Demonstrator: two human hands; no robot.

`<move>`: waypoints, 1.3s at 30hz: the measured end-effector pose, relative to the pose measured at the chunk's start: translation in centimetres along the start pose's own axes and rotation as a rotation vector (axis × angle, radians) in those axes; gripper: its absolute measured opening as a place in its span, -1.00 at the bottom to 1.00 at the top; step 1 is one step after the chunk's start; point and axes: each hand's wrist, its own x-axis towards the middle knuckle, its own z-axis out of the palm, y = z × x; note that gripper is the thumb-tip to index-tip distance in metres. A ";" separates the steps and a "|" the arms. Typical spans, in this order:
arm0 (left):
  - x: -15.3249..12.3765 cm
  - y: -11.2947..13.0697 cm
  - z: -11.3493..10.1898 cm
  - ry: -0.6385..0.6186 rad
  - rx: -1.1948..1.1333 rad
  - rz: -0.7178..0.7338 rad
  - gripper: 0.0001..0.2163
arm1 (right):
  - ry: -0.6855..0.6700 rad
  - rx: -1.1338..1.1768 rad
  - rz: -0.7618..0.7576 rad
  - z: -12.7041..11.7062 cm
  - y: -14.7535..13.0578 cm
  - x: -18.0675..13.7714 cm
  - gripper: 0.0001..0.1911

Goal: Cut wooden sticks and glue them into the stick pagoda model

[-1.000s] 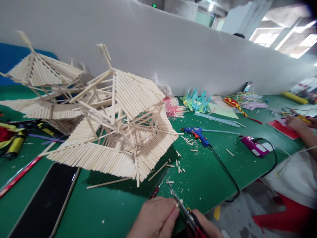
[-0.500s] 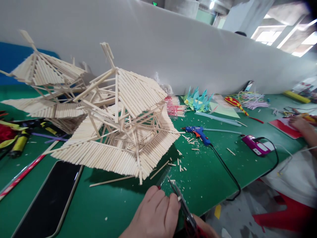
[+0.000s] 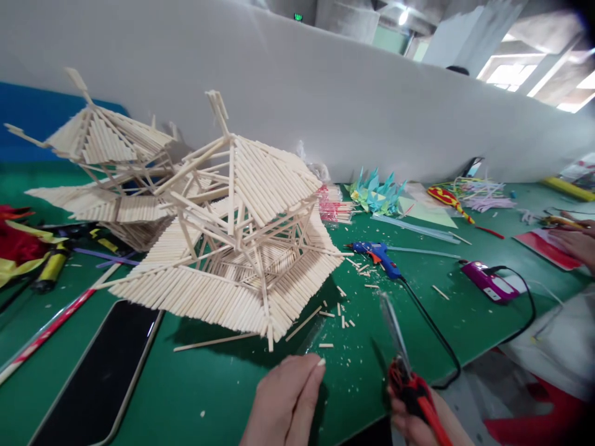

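Two hands were in view over the green worktop (image 3: 218,396). The left hand (image 3: 284,396) had its thumb and forefinger closed together, pinching a pale, thin wooden stick (image 3: 321,362); only a short end projected beyond the fingertips, the remainder being hidden by the fingers. The right hand (image 3: 411,427) lay well apart from the left, its fingers curled around the handles of a red-and-black-handled metal cutting tool (image 3: 396,328). Blades pointed up and away from the hand, clear of the stick; their degree of opening could not be told.

Small cut lengths of pale wood (image 3: 343,321) were scattered beyond the left fingertips, one lying just beside them. Farther off, to the left, stood a tiered, pavilion-shaped model of pale wooden sticks (image 3: 274,179), touched by neither hand. A blue glue gun with an orange trigger (image 3: 379,255) rested right of the model.
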 end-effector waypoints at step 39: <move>2.2 1.7 1.2 -0.201 -0.994 -0.736 -0.79 | 0.102 -0.222 -0.045 -2.0 -4.4 -1.0 -0.46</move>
